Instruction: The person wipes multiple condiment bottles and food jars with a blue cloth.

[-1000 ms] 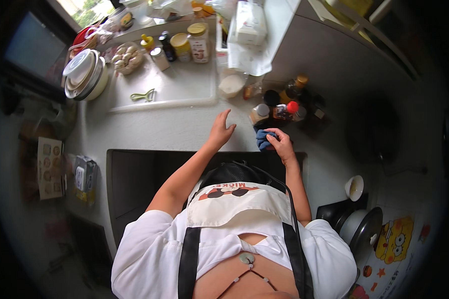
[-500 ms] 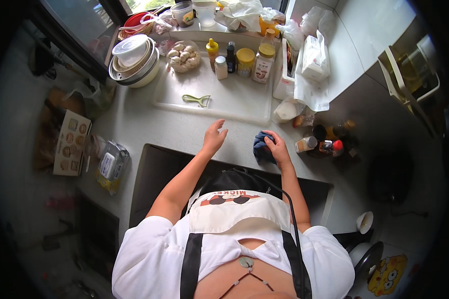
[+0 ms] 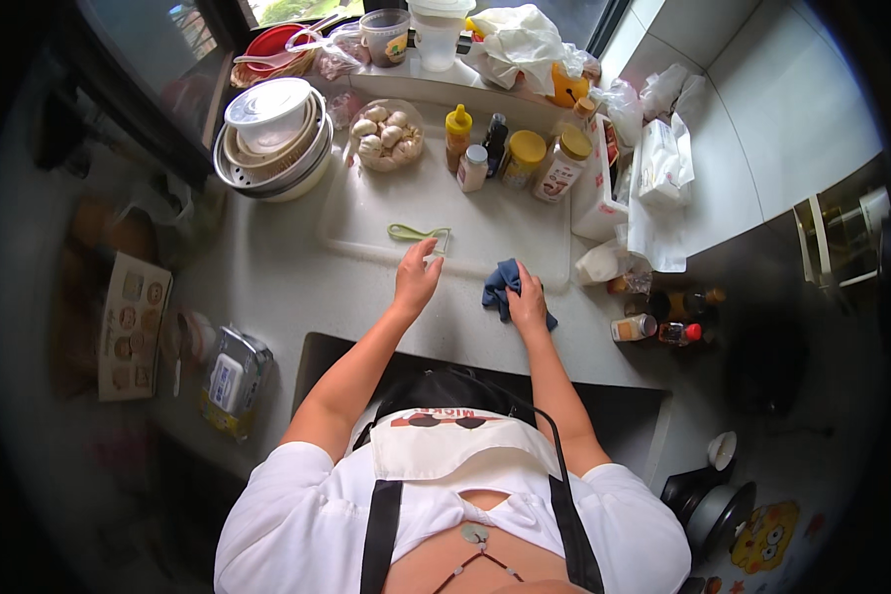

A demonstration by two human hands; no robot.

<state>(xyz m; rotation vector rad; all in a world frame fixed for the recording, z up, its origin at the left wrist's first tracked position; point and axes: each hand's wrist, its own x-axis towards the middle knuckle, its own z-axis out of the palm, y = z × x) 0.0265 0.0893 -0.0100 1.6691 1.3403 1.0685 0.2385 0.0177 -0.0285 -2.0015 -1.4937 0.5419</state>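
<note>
My right hand grips a crumpled dark blue cloth against the grey counter, just in front of the pale tray. Empty, my left hand hovers by the tray's near edge, fingers apart. Its fingertips come close to the green peeler lying on the tray and overlap it in view; whether they touch cannot be made out. Farther back on the tray sit a clear container of garlic bulbs, a yellow-capped squeeze bottle, a small white-capped jar and yellow-lidded jars.
Stacked bowls and strainers occupy the back left. A wipes pack and a printed box are at the left. Seasoning bottles and a tissue pack line the right. The dark sink opens in front of me.
The cloth and my right hand have slid left along the counter. My left hand has come nearer the peeler. The whole view has shifted slightly.
</note>
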